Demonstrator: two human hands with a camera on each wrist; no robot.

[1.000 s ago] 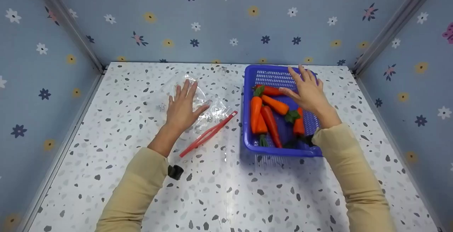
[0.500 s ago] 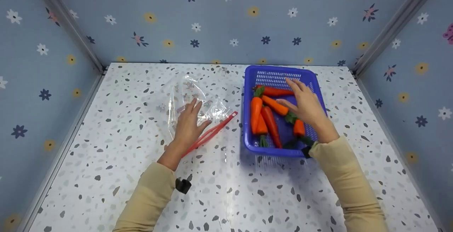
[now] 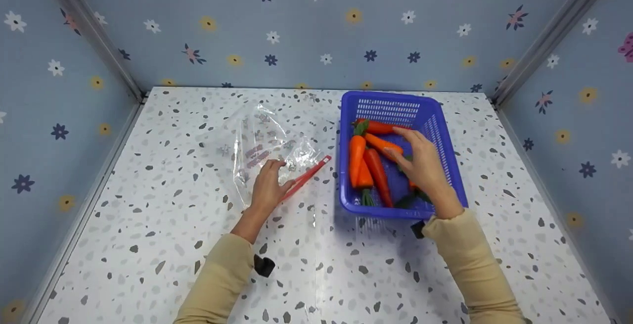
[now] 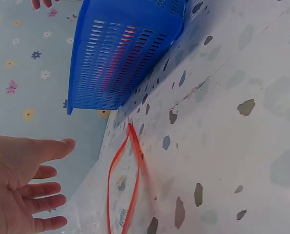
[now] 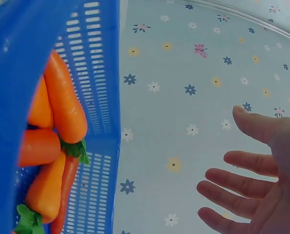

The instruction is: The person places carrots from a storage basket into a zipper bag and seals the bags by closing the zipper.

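Note:
My left hand (image 3: 268,185) hovers over the lower edge of a clear plastic bag (image 3: 254,133), its fingers relaxed and holding nothing. Along the bag's edge runs a red strip (image 3: 312,169); in the left wrist view this red strip (image 4: 135,165) parts into a narrow loop. My right hand (image 3: 425,163) is above the blue basket (image 3: 347,200), thumb and fingers spread apart. Inside lie several orange carrots (image 3: 357,158) and long red peppers (image 3: 378,175), some with green tops. The right hand hides part of the basket's contents. In the right wrist view the palm (image 5: 276,204) holds nothing.
A white speckled table (image 3: 316,274) lies under everything. Flower-patterned panels (image 3: 296,27) stand at the back and both sides, joined by metal posts (image 3: 549,37). Small black wrist cameras (image 3: 264,266) hang by the sleeves.
My left hand has drawn back toward me and to the right, from the bag's middle to its red strip. My right hand has come nearer and lower over the basket.

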